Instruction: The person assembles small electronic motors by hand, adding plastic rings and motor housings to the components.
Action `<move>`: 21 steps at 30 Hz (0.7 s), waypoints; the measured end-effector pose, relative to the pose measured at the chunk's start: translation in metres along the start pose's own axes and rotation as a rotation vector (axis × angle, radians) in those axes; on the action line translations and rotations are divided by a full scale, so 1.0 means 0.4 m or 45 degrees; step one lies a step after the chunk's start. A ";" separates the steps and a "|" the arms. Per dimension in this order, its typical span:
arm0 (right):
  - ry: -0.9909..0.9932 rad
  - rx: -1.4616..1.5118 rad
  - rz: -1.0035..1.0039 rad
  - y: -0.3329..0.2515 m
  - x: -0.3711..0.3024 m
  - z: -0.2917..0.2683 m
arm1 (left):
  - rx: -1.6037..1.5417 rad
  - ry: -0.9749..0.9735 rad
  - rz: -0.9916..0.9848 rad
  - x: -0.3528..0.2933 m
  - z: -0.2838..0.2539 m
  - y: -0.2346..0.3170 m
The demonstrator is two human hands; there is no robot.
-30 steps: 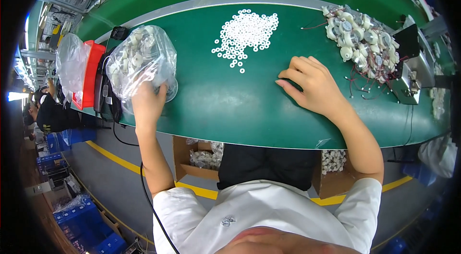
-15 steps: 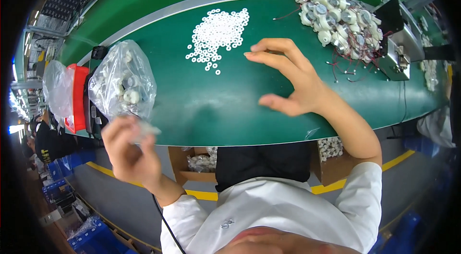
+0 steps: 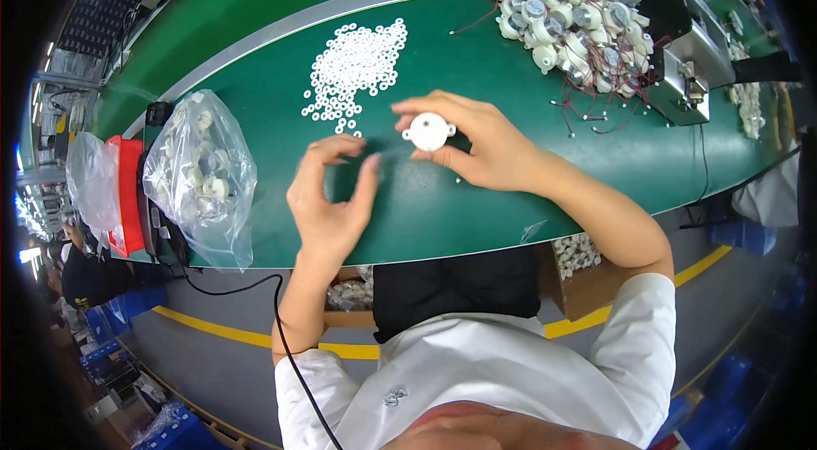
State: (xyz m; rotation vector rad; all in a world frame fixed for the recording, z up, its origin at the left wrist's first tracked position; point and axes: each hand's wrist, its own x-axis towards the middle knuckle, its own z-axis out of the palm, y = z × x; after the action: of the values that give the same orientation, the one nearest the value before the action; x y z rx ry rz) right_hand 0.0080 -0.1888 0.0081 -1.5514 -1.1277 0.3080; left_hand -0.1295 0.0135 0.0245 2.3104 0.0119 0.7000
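Observation:
My right hand (image 3: 481,143) pinches a white round plastic part (image 3: 429,131) with a small lug on either side, held above the green table. Just left of it, my left hand (image 3: 332,194) is open, thumb and forefinger apart and slightly blurred; nothing shows between them. Beyond its fingertips lies a spread pile of small white rings (image 3: 353,63). A tiny white piece (image 3: 458,180) shows below my right hand; I cannot make out what it is.
A heap of white motor-like parts with red wires (image 3: 579,33) is at the far right, beside a metal fixture (image 3: 685,92). At left are a clear bag of white parts (image 3: 200,169) and a red bin (image 3: 129,194). Cardboard boxes (image 3: 587,284) stand under the table edge.
My left hand has moved from the bag toward the middle and no longer shows the blurred item. My right hand, open before, now holds the round part. The view has shifted slightly.

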 end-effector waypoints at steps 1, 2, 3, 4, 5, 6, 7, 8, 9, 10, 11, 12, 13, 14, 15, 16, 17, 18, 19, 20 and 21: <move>-0.001 0.090 0.037 0.007 0.004 -0.003 | 0.210 0.069 0.002 0.001 -0.004 -0.017; 0.005 0.093 0.040 0.004 0.009 -0.010 | 0.219 0.042 -0.048 0.001 -0.010 -0.038; -0.024 0.390 0.253 -0.009 0.014 -0.026 | 0.201 0.034 -0.058 0.003 -0.011 -0.051; -0.053 0.688 0.464 -0.014 0.018 -0.038 | 0.183 0.026 -0.068 0.006 -0.008 -0.059; -0.019 0.653 0.232 0.022 0.016 -0.027 | 0.179 0.021 -0.065 0.010 -0.002 -0.064; -0.017 0.655 0.234 0.021 0.021 -0.043 | 0.181 -0.010 -0.045 0.011 0.001 -0.068; -0.118 0.770 0.343 0.012 0.023 -0.068 | 0.182 -0.040 -0.026 0.012 0.005 -0.071; -0.219 0.883 0.453 0.009 0.024 -0.083 | 0.180 -0.043 -0.027 0.012 0.009 -0.074; -0.207 1.106 0.468 0.022 0.020 -0.082 | 0.180 -0.091 0.006 0.018 0.018 -0.075; -0.194 1.098 0.471 0.031 0.019 -0.099 | 0.178 -0.138 0.039 0.026 0.029 -0.075; -0.238 0.989 0.529 0.036 0.022 -0.122 | 0.164 -0.143 0.047 0.038 0.042 -0.074; -0.281 0.885 0.590 0.029 0.022 -0.132 | 0.128 -0.170 0.077 0.049 0.052 -0.072; -0.131 0.460 0.613 0.000 0.029 -0.119 | 0.089 -0.197 0.108 0.062 0.063 -0.070; -0.119 0.455 0.629 0.007 0.033 -0.118 | 0.071 -0.206 0.109 0.081 0.075 -0.065; -0.057 0.253 0.537 0.020 0.028 -0.129 | 0.034 -0.251 0.123 0.103 0.094 -0.053; -0.013 0.053 0.438 0.038 0.027 -0.138 | 0.006 -0.286 0.132 0.123 0.115 -0.044; 0.077 -0.035 0.400 0.058 0.023 -0.135 | -0.067 -0.288 0.172 0.139 0.138 -0.042; 0.074 -0.050 0.414 0.063 0.022 -0.144 | -0.087 -0.284 0.169 0.156 0.160 -0.040; 0.078 -0.299 0.309 0.066 0.021 -0.154 | -0.142 -0.301 0.172 0.172 0.180 -0.037; 0.076 -0.545 0.199 0.067 0.019 -0.162 | -0.195 -0.317 0.175 0.180 0.196 -0.036; 0.079 -0.542 0.176 0.063 0.020 -0.168 | -0.207 -0.309 0.169 0.185 0.210 -0.042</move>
State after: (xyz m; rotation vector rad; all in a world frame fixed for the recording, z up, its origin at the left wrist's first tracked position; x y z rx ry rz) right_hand 0.0722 -0.2217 0.0113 -2.0048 -1.0848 0.1130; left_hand -0.0224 -0.0123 -0.0008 2.2376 -0.3016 0.4628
